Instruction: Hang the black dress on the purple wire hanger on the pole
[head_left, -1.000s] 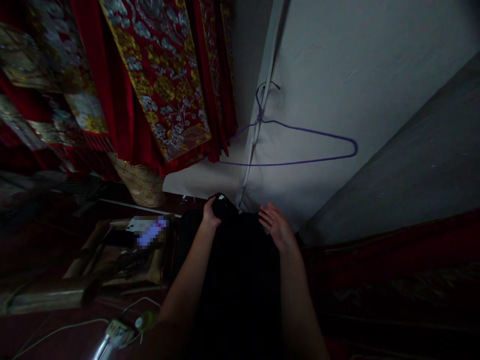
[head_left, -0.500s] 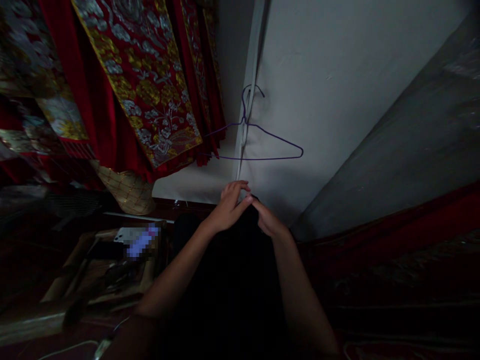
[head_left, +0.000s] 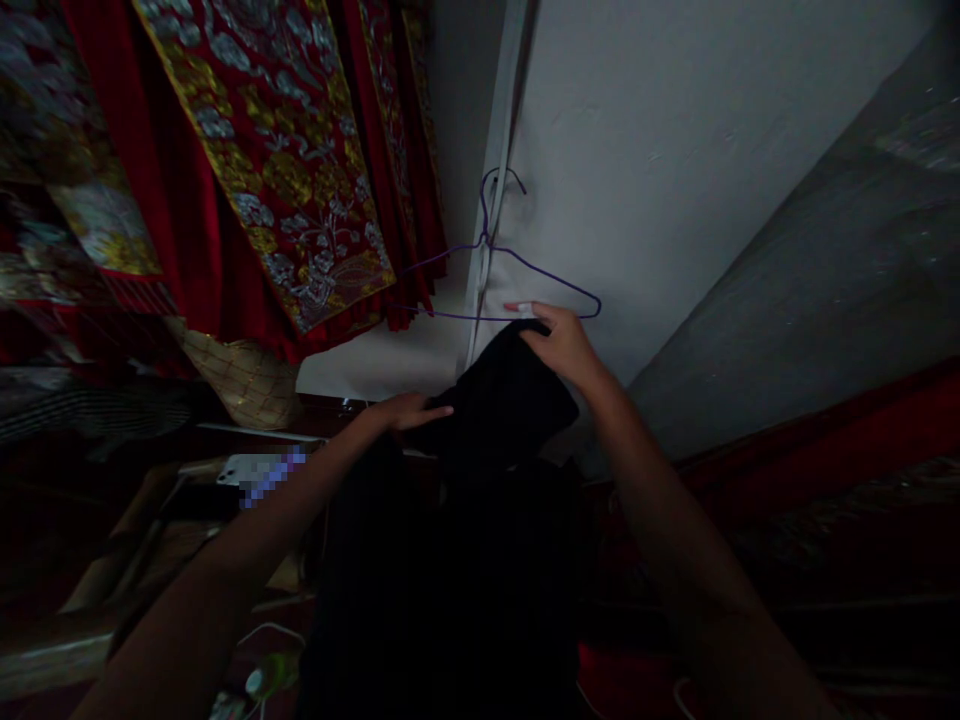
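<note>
A piece of black cloth [head_left: 502, 395] is stretched between my two hands in front of the wall. My right hand [head_left: 559, 340] pinches its upper edge, just at the lower bar of a purple wire hanger [head_left: 540, 268]. Lower and to the left, my left hand [head_left: 411, 410] grips the other side of the cloth, thumb on top. The hanger hangs by the pale strip on the wall. What kind of garment the cloth is cannot be made out in the dark.
Red embroidered hangings [head_left: 300, 190] with gold and silver patterns fill the upper left. A bamboo-framed stool or stand [head_left: 97, 580] holds a phone [head_left: 251, 470] at lower left. A grey sheet [head_left: 810, 270] leans along the right, above red fabric [head_left: 825, 420].
My hands were close together over the dark lap. They have since moved apart, the right one up and right, the left one left, and the black cloth is raised between them.
</note>
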